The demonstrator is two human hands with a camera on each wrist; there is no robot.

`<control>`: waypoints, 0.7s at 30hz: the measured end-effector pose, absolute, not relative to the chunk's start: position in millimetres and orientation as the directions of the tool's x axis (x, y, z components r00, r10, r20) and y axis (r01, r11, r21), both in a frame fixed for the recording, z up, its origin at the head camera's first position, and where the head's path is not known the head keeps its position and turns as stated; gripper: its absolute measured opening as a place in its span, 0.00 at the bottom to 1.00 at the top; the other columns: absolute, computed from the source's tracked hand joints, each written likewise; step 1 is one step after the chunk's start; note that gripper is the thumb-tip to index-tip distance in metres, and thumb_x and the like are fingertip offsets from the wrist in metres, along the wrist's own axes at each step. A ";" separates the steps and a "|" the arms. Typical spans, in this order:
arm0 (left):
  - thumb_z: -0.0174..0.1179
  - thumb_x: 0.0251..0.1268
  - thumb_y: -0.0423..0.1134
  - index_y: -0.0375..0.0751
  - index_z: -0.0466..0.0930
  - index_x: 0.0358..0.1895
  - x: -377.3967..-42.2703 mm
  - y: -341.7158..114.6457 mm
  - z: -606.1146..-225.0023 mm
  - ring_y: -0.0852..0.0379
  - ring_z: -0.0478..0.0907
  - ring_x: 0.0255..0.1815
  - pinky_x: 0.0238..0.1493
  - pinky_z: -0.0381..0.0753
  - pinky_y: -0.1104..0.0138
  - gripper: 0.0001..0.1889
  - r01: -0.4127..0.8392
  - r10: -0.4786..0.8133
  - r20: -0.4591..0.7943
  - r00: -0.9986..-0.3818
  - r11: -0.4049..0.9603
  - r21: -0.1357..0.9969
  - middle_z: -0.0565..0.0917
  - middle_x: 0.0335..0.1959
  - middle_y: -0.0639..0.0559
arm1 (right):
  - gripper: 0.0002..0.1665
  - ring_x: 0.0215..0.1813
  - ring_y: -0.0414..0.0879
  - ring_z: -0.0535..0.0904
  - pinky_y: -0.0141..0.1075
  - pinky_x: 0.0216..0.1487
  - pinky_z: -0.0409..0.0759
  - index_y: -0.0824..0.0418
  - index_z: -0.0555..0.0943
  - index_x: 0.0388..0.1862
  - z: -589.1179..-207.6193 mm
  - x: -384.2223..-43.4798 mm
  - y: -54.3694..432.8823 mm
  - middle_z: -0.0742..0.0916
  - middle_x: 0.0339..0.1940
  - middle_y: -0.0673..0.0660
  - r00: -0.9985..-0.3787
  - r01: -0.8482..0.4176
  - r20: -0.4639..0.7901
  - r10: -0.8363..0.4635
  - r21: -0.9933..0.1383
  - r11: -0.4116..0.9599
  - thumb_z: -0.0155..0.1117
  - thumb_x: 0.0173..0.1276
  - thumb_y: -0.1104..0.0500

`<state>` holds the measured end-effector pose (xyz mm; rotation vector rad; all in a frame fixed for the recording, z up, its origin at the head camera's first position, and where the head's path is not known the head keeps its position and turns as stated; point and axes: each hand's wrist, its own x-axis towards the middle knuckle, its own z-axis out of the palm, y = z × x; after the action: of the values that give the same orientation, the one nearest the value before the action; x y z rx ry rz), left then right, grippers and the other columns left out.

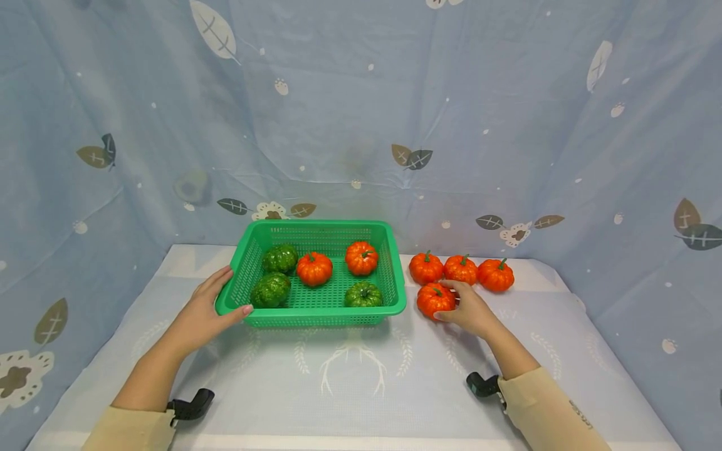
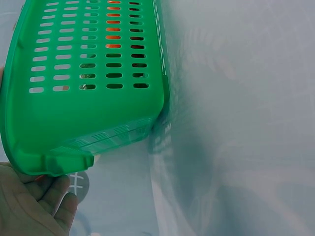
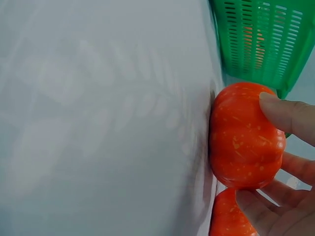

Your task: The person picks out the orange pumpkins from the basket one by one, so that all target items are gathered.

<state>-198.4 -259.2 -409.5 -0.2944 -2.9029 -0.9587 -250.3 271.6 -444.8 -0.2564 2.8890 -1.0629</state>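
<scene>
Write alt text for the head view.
A person's right hand grips an orange pumpkin beside a green perforated basket, held at its left end by the left hand. Inside are two orange pumpkins and three green pumpkins; three more orange pumpkins sit behind the gripped one.

Left hand (image 1: 205,313): grips left end of the green mesh basket (image 1: 316,311); thumb at near corner, fingers under the rim.
Left forearm (image 1: 152,379): bare above the beige cuff, slants in from basket's near left.
Right hand (image 1: 470,308): right of basket, apart; thumb and fingers spread, bent in a hold.
Right forearm (image 1: 510,351): slants in from basket's near right.
</scene>
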 end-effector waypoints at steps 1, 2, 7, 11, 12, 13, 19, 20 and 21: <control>0.65 0.66 0.56 0.33 0.46 0.80 -198.6 -259.1 -409.4 0.24 0.46 0.76 0.61 0.56 0.26 0.51 0.203 0.159 0.127 -0.979 0.786 0.584 0.46 0.81 0.36 | 0.45 0.66 0.70 0.71 0.62 0.66 0.69 0.68 0.68 0.71 -444.7 -250.3 271.7 0.71 0.68 0.73 -0.984 -0.139 0.009 -0.175 -0.650 0.747 0.78 0.59 0.59; 0.65 0.66 0.56 0.33 0.46 0.80 -198.7 -259.1 -409.5 0.24 0.46 0.76 0.61 0.56 0.26 0.51 0.204 0.159 0.127 -0.979 0.785 0.585 0.47 0.81 0.36 | 0.45 0.66 0.70 0.71 0.62 0.67 0.69 0.67 0.68 0.71 -444.6 -250.2 271.6 0.71 0.69 0.73 -0.984 -0.140 0.010 -0.176 -0.653 0.744 0.78 0.59 0.59; 0.65 0.66 0.56 0.32 0.46 0.80 -199.1 -259.1 -409.6 0.24 0.46 0.76 0.61 0.55 0.25 0.51 0.205 0.159 0.130 -0.979 0.779 0.593 0.47 0.81 0.36 | 0.47 0.65 0.69 0.71 0.62 0.66 0.69 0.67 0.67 0.72 -442.0 -249.0 271.0 0.71 0.68 0.72 -0.982 -0.154 0.017 -0.189 -0.652 0.743 0.79 0.57 0.58; 0.65 0.66 0.56 0.32 0.46 0.80 -199.1 -259.1 -410.2 0.24 0.46 0.76 0.61 0.56 0.25 0.51 0.204 0.157 0.130 -0.979 0.778 0.594 0.47 0.81 0.36 | 0.46 0.63 0.69 0.72 0.62 0.63 0.72 0.67 0.68 0.72 -432.1 -245.3 269.8 0.71 0.68 0.72 -0.980 -0.171 0.027 -0.197 -0.626 0.761 0.77 0.59 0.56; 0.65 0.66 0.56 0.33 0.46 0.80 -199.0 -259.1 -410.4 0.24 0.46 0.76 0.61 0.56 0.25 0.51 0.203 0.157 0.130 -0.979 0.778 0.595 0.47 0.81 0.36 | 0.44 0.63 0.69 0.72 0.62 0.62 0.73 0.67 0.68 0.72 -427.8 -243.8 269.2 0.71 0.69 0.72 -0.980 -0.176 0.034 -0.198 -0.621 0.764 0.76 0.61 0.55; 0.65 0.66 0.56 0.33 0.46 0.80 -199.0 -259.2 -410.6 0.24 0.46 0.76 0.61 0.56 0.25 0.51 0.203 0.157 0.129 -0.979 0.778 0.595 0.47 0.81 0.36 | 0.43 0.63 0.69 0.72 0.62 0.62 0.73 0.67 0.69 0.72 -423.1 -242.3 268.5 0.72 0.69 0.71 -0.979 -0.183 0.044 -0.199 -0.618 0.764 0.75 0.62 0.55; 0.65 0.66 0.56 0.34 0.46 0.80 -200.1 -260.3 -412.2 0.25 0.45 0.76 0.61 0.56 0.26 0.51 0.206 0.158 0.132 -0.979 0.781 0.589 0.46 0.81 0.37 | 0.36 0.66 0.68 0.71 0.63 0.63 0.72 0.65 0.72 0.70 -390.4 -233.6 253.9 0.72 0.69 0.69 -0.972 -0.232 0.114 -0.207 -0.621 0.749 0.70 0.68 0.51; 0.65 0.66 0.56 0.34 0.46 0.80 -200.3 -260.4 -412.4 0.25 0.45 0.76 0.61 0.56 0.26 0.51 0.207 0.159 0.133 -0.978 0.782 0.588 0.46 0.81 0.37 | 0.35 0.66 0.68 0.71 0.63 0.64 0.72 0.65 0.72 0.70 -385.4 -232.5 249.5 0.72 0.69 0.69 -0.970 -0.239 0.121 -0.210 -0.624 0.744 0.70 0.69 0.51; 0.65 0.66 0.56 0.33 0.46 0.80 -200.3 -260.5 -412.6 0.25 0.45 0.76 0.61 0.56 0.26 0.51 0.206 0.158 0.134 -0.978 0.783 0.587 0.46 0.81 0.37 | 0.35 0.67 0.67 0.71 0.63 0.64 0.71 0.65 0.72 0.70 -381.0 -231.5 244.8 0.72 0.70 0.68 -0.969 -0.244 0.126 -0.213 -0.626 0.740 0.69 0.69 0.50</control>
<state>-200.3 -260.5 -412.6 -0.2959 -2.8928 -0.9665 -231.5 244.8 -381.0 -0.3907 2.9733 -1.0800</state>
